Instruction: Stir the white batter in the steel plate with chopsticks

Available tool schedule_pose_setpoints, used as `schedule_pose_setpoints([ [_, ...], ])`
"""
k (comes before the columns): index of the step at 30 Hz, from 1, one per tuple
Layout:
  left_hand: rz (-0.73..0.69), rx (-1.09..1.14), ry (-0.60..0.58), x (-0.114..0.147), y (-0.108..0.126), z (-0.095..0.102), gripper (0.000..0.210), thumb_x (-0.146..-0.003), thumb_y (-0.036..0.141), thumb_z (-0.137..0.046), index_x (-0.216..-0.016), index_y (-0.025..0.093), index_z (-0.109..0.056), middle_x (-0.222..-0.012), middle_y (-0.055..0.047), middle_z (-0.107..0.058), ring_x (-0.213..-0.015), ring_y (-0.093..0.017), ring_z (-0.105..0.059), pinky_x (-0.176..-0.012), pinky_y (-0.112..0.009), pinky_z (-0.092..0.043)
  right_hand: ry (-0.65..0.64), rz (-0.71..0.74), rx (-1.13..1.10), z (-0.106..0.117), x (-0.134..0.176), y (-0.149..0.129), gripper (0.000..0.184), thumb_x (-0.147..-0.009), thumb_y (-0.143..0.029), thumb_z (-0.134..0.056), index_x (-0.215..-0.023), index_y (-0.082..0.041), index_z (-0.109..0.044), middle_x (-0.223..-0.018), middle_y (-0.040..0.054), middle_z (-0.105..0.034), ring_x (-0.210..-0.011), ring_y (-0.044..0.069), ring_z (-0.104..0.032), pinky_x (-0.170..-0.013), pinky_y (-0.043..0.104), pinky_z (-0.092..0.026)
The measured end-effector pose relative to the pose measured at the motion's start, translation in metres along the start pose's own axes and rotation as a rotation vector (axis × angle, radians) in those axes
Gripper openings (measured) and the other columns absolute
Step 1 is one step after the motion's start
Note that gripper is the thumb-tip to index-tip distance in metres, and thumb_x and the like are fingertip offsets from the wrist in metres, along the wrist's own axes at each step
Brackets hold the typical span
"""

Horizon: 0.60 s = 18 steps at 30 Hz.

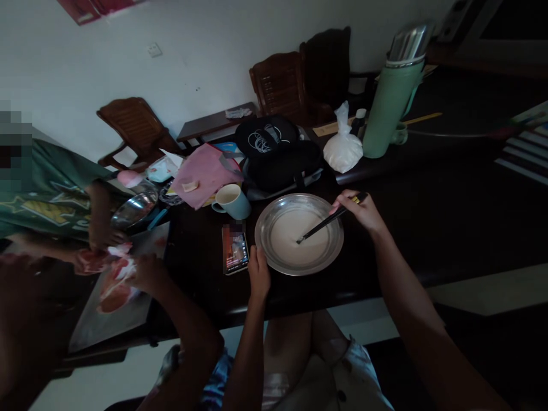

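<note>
A wide metal bowl (263, 225) stands on the dark table in front of me, with a pale, milky liquid (285, 228) in it. My left hand (259, 274) grips the bowl's rim at its near left side, fingers outside and partly hidden. My right hand (359, 211) is closed around black chopsticks (323, 224) with gold-marked upper ends. They slant down to the left, and their tips are in the liquid near the bowl's middle. Just left of my left hand lies a phone (235, 251) with its screen lit. A light blue mug (235, 202) stands behind the phone.
At left, other people's hands handle raw meat (117, 288) on a cutting board (89, 331). Behind are a metal basin (136, 210), a pink cloth (205, 174) and a black case (282, 165). A bag of white powder (342, 151) and a green thermos (391, 105) stand back right.
</note>
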<state>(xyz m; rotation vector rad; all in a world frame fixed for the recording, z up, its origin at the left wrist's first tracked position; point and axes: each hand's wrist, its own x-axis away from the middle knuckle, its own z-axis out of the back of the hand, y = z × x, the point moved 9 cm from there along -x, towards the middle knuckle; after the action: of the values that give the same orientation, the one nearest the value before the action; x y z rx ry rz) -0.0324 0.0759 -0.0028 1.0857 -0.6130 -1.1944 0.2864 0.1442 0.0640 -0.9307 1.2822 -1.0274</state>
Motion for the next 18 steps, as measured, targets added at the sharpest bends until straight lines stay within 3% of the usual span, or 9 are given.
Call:
schedule_pose_setpoints([
  [4, -0.024, 0.003, -0.015, 0.0, 0.001, -0.001, 0.049, -0.088, 0.061, -0.035, -0.081, 0.018, -0.056, -0.074, -0.001, -0.054, -0.075, -0.015, -0.051, -0.077, -0.029, -0.044, -0.135, 0.076, 0.088, -0.021, 0.001, -0.006, 0.03, -0.084, -0.047, -0.06, -0.073, -0.022, -0.072, -0.078, 0.0031, -0.073, -0.079, 0.018, -0.067, -0.077, 0.031, -0.05],
  [7, -0.037, 0.019, -0.006, 0.0, 0.004, 0.0, 0.046, -0.088, 0.059, -0.037, -0.078, 0.018, -0.055, -0.071, 0.0, -0.052, -0.072, -0.014, -0.05, -0.073, -0.027, -0.043, -0.037, 0.083, 0.088, -0.011, -0.002, -0.005, 0.028, -0.083, -0.047, -0.061, -0.074, -0.023, -0.071, -0.079, 0.0029, -0.073, -0.08, 0.019, -0.067, -0.077, 0.031, -0.05],
  [11, -0.04, 0.029, -0.031, 0.001, 0.008, -0.002, 0.045, -0.089, 0.06, -0.035, -0.076, 0.019, -0.051, -0.07, 0.001, -0.05, -0.068, -0.013, -0.047, -0.068, -0.026, -0.041, 0.12, 0.015, 0.007, 0.012, -0.002, 0.002, 0.027, -0.083, -0.047, -0.062, -0.074, -0.023, -0.069, -0.065, 0.0015, -0.071, -0.068, 0.018, -0.067, -0.071, 0.031, -0.051],
  [14, -0.04, 0.024, -0.037, 0.001, 0.01, -0.002, 0.046, -0.088, 0.062, -0.035, -0.074, 0.02, -0.048, -0.068, 0.002, -0.047, -0.066, -0.013, -0.045, -0.065, -0.026, -0.039, 0.025, -0.011, -0.006, 0.002, 0.0, 0.001, 0.03, -0.083, -0.049, -0.061, -0.073, -0.022, -0.069, -0.062, 0.0016, -0.07, -0.065, 0.018, -0.067, -0.07, 0.031, -0.051],
  [18, -0.03, 0.021, -0.031, 0.001, 0.01, -0.001, 0.048, -0.087, 0.065, -0.034, -0.072, 0.02, -0.046, -0.067, 0.002, -0.045, -0.065, -0.013, -0.043, -0.064, -0.026, -0.038, -0.115, 0.048, 0.079, -0.02, 0.001, -0.007, 0.033, -0.081, -0.051, -0.061, -0.07, -0.022, -0.07, -0.075, 0.0036, -0.073, -0.077, 0.019, -0.067, -0.075, 0.031, -0.051],
])
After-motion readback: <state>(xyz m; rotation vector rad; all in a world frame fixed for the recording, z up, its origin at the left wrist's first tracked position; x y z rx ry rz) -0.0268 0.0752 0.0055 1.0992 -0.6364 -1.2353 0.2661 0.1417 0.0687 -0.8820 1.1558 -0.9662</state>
